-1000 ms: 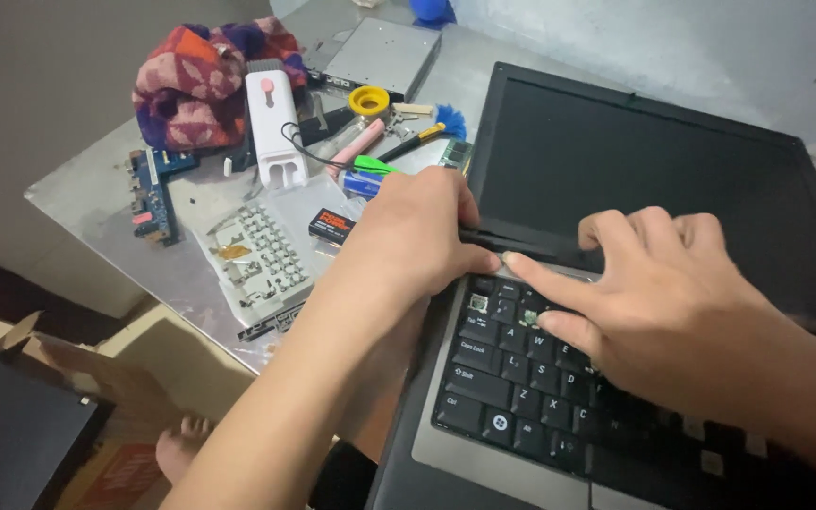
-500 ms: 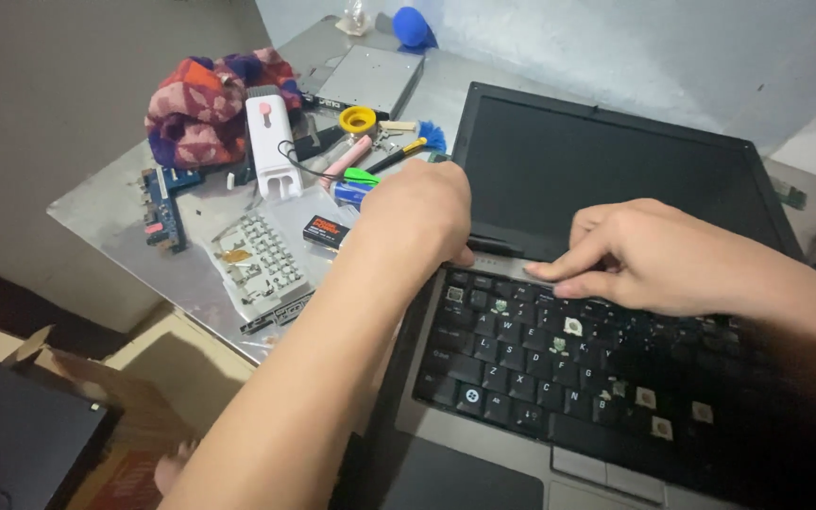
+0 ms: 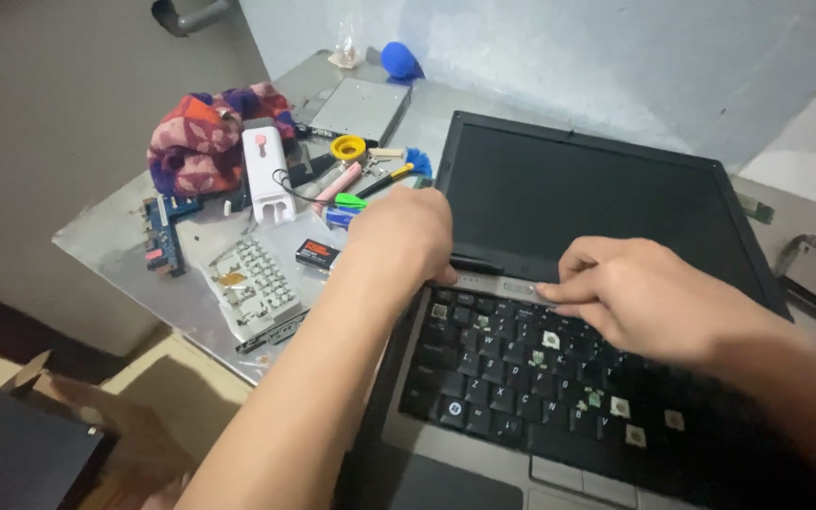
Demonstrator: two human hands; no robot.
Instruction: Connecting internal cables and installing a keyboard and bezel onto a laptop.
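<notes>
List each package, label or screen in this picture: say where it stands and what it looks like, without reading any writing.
Laptop screen: upright behind the keyboard, beyond both hands; dark, blank rectangle in a black frame.
Small box: flat on the grey table, left of the left hand; black with an orange-red label.
White device: beside the bundled cloth; upright block with a pink mark.

Room's tight left of the laptop point(image 3: 559, 312) — at 9 o'clock a white keypad panel point(image 3: 255, 283), at 11 the white tool point(image 3: 267, 173), cloth bundle point(image 3: 210, 137) and small hand tools point(image 3: 370, 179). Bare tabletop point(image 3: 110, 236) only along its 9 o'clock edge — upright screen blocks 12.
</notes>
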